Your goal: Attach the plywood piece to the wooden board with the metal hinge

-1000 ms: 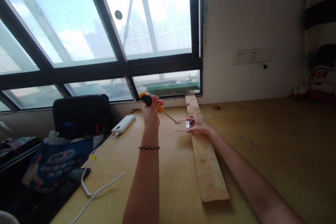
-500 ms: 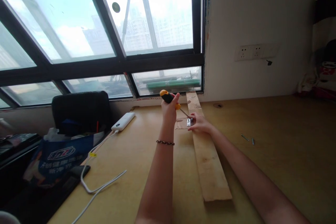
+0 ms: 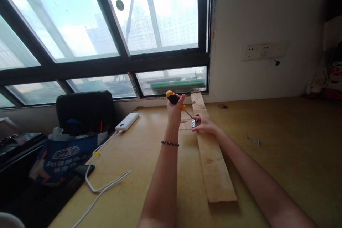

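On the desk (image 3: pixel 288 131), a yellow-and-black screwdriver (image 3: pixel 173 97) is being gripped by the left hand (image 3: pixel 174 109), the fingers being closed around its handle. Its shaft is being slanted down to the right, the tip being brought to the far side of a small metal hinge (image 3: pixel 193 123); whether a screw is being touched cannot be told. The hinge is being pinched between thumb and fingers of the right hand (image 3: pixel 205 124) at the left long edge of a wooden board (image 3: pixel 215 164), nearer the desk's far edge than its near one. The board is being supported lengthwise on the desk, its far end being set at the far edge by the window. Just left of the hinge, a thin brown piece (image 3: pixel 186 124) is being partly covered by it. Two screws (image 3: pixel 259 143) are being left loose right of the board. Near the desk's far left corner, a white power bank (image 3: pixel 127 122) is being kept along the left edge, a white cable (image 3: pixel 117 180) being trailed from it toward the near edge.
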`<state>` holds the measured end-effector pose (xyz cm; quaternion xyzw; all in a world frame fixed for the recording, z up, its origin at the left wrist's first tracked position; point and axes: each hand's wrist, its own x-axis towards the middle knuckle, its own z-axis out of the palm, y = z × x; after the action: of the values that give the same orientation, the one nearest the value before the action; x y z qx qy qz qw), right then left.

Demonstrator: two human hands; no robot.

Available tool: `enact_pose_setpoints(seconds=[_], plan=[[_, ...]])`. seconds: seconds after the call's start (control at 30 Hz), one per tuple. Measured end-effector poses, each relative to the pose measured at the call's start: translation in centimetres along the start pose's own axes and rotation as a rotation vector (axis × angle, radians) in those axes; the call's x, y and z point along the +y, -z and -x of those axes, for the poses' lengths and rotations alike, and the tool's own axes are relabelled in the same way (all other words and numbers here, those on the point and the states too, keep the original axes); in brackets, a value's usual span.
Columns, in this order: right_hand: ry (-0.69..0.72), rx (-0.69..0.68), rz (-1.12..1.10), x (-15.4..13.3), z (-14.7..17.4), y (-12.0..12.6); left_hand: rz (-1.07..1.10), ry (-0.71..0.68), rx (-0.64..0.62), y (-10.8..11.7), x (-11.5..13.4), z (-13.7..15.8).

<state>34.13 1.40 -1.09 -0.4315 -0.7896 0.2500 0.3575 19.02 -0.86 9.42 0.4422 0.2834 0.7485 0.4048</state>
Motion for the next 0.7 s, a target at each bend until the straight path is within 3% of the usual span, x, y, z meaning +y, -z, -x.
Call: enact_pose_setpoints(seconds=[0.7], plan=[[-0.031,-0.023,-0.063,-0.13,0.16,0.04,-0.04,0.008,-0.022,-0.04,-0.62,-0.05]])
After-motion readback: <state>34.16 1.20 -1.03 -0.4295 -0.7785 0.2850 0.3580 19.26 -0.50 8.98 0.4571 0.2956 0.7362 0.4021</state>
